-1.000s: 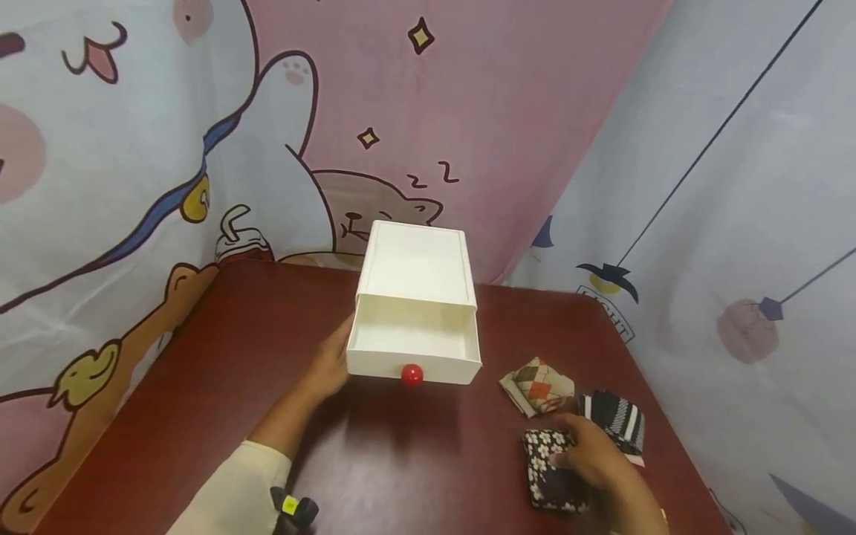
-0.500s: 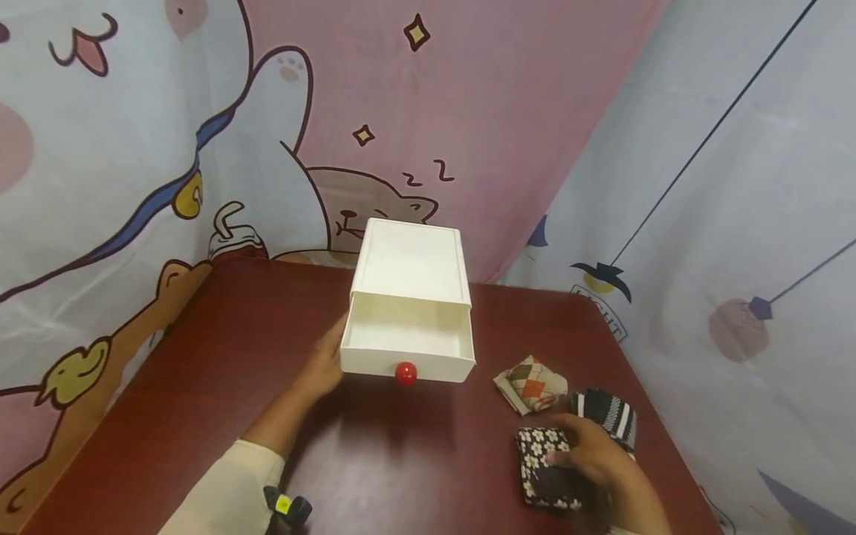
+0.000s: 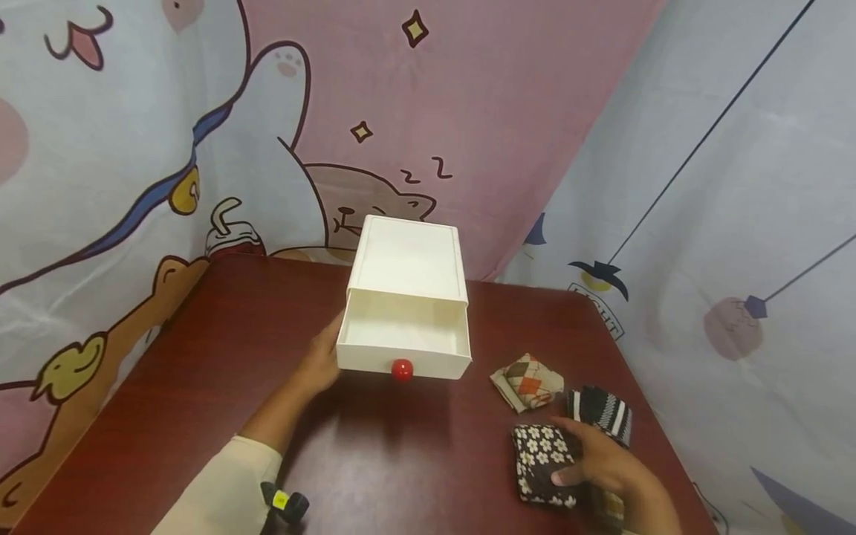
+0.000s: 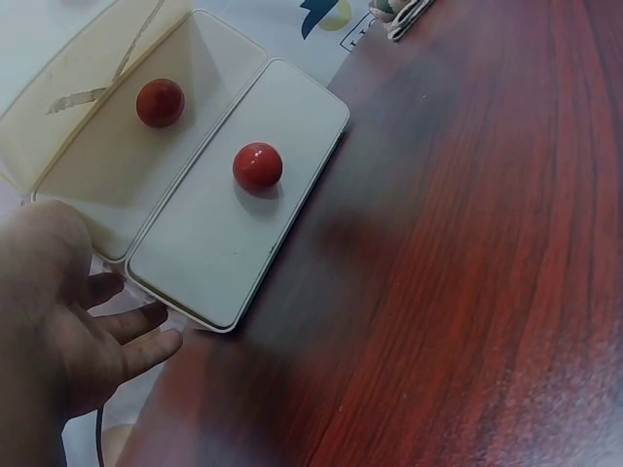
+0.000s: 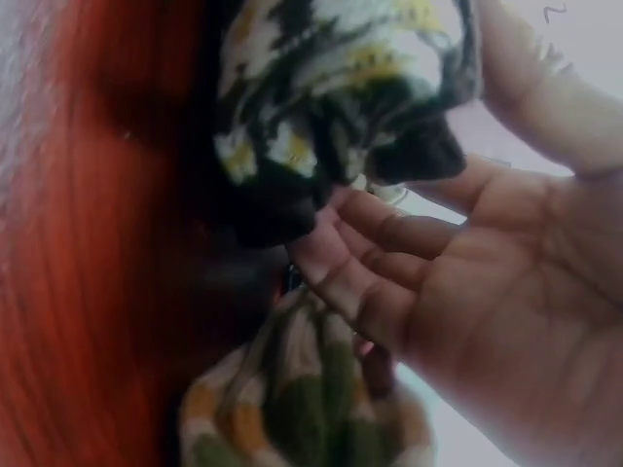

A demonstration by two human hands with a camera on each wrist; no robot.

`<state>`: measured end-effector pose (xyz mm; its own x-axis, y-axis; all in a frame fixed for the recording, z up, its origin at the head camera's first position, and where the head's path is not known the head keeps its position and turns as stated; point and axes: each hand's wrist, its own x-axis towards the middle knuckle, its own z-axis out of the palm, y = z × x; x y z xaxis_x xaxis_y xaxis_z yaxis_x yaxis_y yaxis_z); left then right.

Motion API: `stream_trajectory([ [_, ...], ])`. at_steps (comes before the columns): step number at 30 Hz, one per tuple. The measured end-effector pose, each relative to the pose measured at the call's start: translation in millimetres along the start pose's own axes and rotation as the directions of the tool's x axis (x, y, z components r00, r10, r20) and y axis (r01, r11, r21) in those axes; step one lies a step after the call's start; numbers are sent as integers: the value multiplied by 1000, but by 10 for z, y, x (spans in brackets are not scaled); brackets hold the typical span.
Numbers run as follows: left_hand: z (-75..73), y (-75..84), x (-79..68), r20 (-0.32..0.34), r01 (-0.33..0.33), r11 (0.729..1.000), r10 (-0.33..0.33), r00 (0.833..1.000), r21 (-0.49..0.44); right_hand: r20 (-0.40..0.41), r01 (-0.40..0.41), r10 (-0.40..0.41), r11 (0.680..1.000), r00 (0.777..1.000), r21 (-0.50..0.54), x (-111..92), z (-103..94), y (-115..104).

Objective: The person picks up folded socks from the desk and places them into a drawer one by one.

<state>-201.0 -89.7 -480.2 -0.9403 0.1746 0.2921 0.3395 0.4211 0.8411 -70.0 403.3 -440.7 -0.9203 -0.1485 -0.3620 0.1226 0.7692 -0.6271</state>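
A white two-drawer box [image 3: 409,256] stands at the middle of the table, its upper drawer [image 3: 401,327] pulled out with nothing inside it. A red knob [image 3: 402,370] sits on that drawer's front. The closed lower drawer [image 4: 209,229] shows in the left wrist view. My left hand [image 3: 321,364] rests against the box's left side, fingers loosely extended; the far fingertips are hidden in the head view. My right hand [image 3: 611,464] holds a folded black sock bundle with white flowers [image 3: 543,457], thumb on top, fingers around its far side [image 5: 350,88].
Beyond the flowered bundle lie a beige argyle sock bundle [image 3: 528,382] and a black-and-white striped one [image 3: 602,412]. A yellowish patterned bundle [image 3: 611,507] is partly hidden under my right wrist. Printed cloth hangs behind the reddish-brown table [image 3: 261,319].
The head view has shifted slightly. My right hand has moved a little rightward at the flowered socks, and the yellowish bundle under its wrist shows more. The box and left hand stay put.
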Motion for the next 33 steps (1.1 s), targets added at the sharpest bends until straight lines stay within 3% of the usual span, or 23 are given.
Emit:
stream_trajectory([
  [5, 12, 4, 2, -2, -16, 1000, 16, 1000, -11, 12, -9, 9, 999, 1000, 35, -4, 10, 59],
  [9, 54, -6, -7, 5, -19, 999, 19, 1000, -27, 3, -71, 71, 995, 997, 73, 3, 47, 100],
  [17, 44, 22, -34, -25, -52, 998, 51, 998, -35, -116, -109, 114, 993, 987, 46, 113, 192, 42],
  [24, 34, 0, -30, -7, -47, 999, 47, 999, -15, -141, -158, 161, 987, 977, 32, 108, 247, -25],
  [33, 15, 8, -46, -25, -57, 998, 57, 998, 9, -144, -125, 133, 990, 981, 63, 71, 269, -17],
])
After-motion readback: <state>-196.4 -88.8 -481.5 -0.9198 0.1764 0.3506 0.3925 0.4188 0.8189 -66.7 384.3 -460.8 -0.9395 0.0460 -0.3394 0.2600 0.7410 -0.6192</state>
